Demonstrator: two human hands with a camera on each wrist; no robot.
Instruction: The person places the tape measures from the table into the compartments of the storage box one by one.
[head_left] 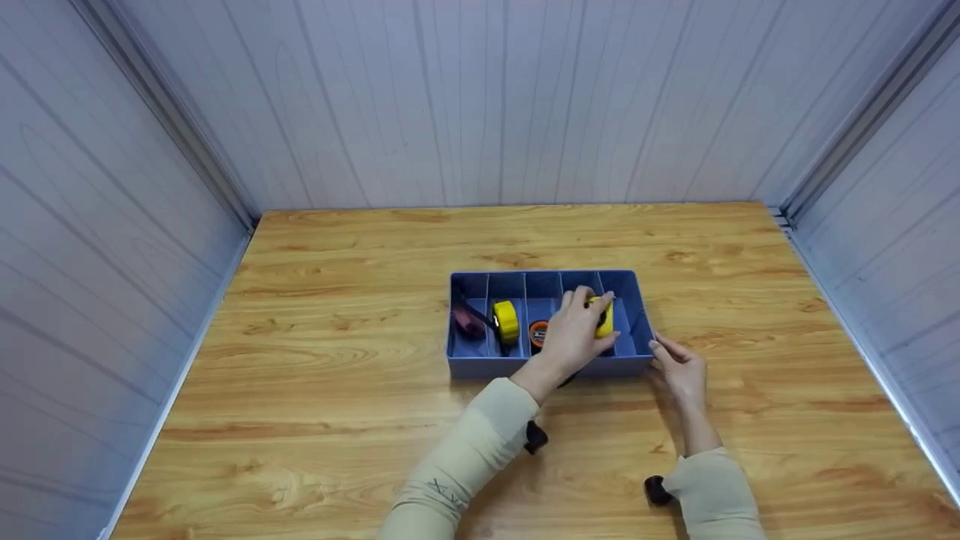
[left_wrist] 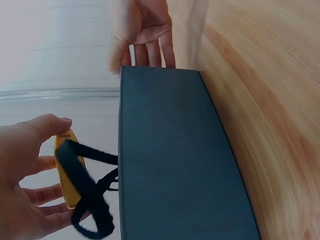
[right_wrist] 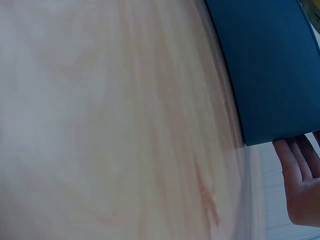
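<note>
My left hand point(head_left: 574, 330) grips a yellow tape measure point(head_left: 604, 318) over the right part of a blue divided box point(head_left: 551, 367). Thumb and fingers hold opposite edges of its case, and a black wrist strap point(left_wrist: 85, 175) dangles from it in the left wrist view. My right hand point(head_left: 681, 371) is at the box's front right corner. Its fingers point(right_wrist: 292, 162) lie fairly straight against the outside of the end wall. Another yellow tape measure point(head_left: 506, 322) stands in the second compartment from the left. A round orange-rimmed item point(head_left: 538, 335) is in the middle one, partly behind my left hand.
The leftmost compartment holds a dark red item point(head_left: 469, 322) with a black part, its kind unclear. Under the box is a wood-grain table point(head_left: 315, 420). Pale panel walls point(head_left: 465, 105) enclose the back and both sides.
</note>
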